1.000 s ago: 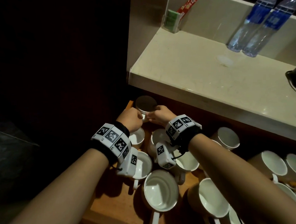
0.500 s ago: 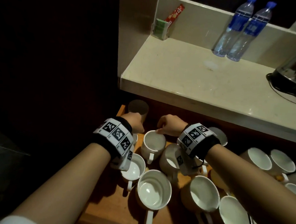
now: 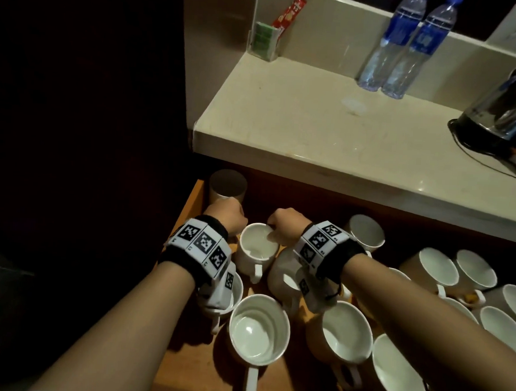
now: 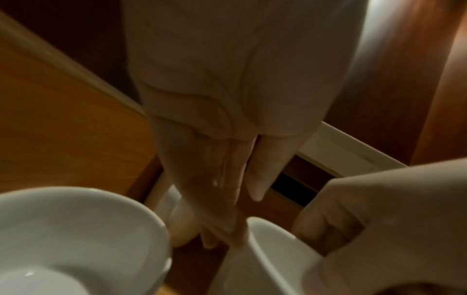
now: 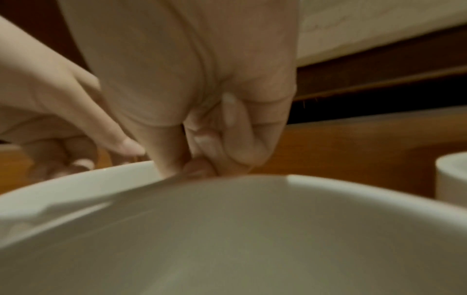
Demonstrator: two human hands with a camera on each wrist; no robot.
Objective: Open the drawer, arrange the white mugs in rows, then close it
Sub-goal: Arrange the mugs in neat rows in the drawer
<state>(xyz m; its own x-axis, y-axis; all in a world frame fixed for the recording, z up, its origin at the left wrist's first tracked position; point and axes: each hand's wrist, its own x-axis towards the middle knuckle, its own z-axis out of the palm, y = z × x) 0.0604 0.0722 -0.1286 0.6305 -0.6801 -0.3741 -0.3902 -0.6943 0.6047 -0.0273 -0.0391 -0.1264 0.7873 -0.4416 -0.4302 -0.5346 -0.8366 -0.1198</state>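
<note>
Head view: the drawer (image 3: 188,368) stands open below the worktop (image 3: 328,133). White mugs (image 3: 258,330) stand upright on its wooden floor, loosely grouped, with handles pointing toward the viewer. The right hand (image 3: 285,226) pinches the far rim of one mug (image 3: 257,249) near the back left of the drawer. The left hand (image 3: 227,216) sits just left of that mug, beside a darker cup (image 3: 228,185) in the back left corner; its grip cannot be judged here. Two water bottles (image 3: 405,47) and a kettle (image 3: 506,112) stand on the worktop.

Left wrist view: the left fingers (image 4: 262,169) extend straight and hold nothing, their tips down beside the mug rim (image 4: 267,235).

Right wrist view: the right thumb and fingertips (image 5: 177,155) close on the mug rim (image 5: 227,179), the other fingers curled.
</note>
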